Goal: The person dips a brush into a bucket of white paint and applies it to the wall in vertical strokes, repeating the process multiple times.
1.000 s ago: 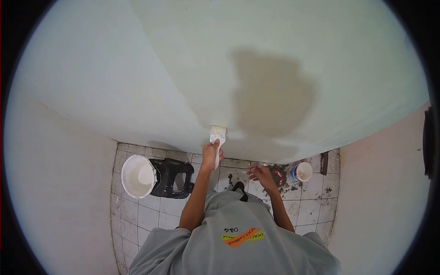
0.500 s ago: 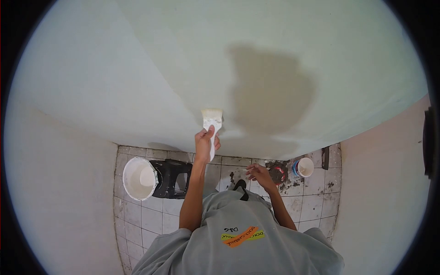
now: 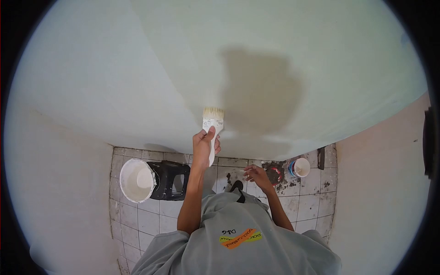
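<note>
left hand (image 3: 201,145) reaches forward gripping the brush (image 3: 213,122) bristles-up, while the right hand (image 3: 257,177) hovers closer in, loosely half-open.

Covered, Cropped, Unreadable

The left hand (image 3: 202,145) hides part of the handle of a flat white brush with pale bristles (image 3: 212,123); whether the bristle tips touch the pale green wall (image 3: 339,73) cannot be told. A round white bucket (image 3: 130,183) covers one side of a black plastic stool (image 3: 164,178) (beside it or upon it, one cannot say). A loose grey shirt (image 3: 220,259), cut off by the bottom edge, conceals most of a dark shoe (image 3: 237,184). Markings on a small round red-and-blue pot (image 3: 292,169) are too small to read; a black object (image 3: 429,142) at far right is cut off.
</note>
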A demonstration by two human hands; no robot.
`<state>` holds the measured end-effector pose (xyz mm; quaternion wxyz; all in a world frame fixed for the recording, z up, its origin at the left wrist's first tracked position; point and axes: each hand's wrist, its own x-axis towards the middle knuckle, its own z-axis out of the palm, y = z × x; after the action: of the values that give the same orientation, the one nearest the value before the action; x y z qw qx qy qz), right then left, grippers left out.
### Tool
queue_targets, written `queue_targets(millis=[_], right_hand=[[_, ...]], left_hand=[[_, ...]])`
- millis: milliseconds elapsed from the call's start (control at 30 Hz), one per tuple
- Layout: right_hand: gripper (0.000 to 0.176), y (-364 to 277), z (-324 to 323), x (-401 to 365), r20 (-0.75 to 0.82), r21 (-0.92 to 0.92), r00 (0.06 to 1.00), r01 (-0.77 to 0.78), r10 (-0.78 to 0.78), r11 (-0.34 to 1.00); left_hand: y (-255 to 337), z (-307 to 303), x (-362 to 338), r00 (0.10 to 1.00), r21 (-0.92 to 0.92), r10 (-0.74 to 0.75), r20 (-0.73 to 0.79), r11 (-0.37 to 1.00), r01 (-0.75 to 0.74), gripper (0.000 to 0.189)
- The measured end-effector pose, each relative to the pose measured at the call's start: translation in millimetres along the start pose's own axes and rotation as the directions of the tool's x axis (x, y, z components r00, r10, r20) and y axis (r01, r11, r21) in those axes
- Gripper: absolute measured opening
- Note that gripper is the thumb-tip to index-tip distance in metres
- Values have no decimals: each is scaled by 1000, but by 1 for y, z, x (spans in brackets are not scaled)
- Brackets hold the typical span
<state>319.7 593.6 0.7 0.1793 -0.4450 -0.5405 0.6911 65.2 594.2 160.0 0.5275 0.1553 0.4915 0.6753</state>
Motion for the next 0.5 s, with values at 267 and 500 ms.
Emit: queue_targets(millis=[267,500], right_hand=[[22,-9,35,11,29,-32,996,-82,83,996],[23,-18,96,38,118,-55,989,-84,90,995]], left_hand=[[19,-87,-28,1000,165,-15,-15,986,17,15],[-24,-228,-88,963,441,-90,-252,876,197,12]])
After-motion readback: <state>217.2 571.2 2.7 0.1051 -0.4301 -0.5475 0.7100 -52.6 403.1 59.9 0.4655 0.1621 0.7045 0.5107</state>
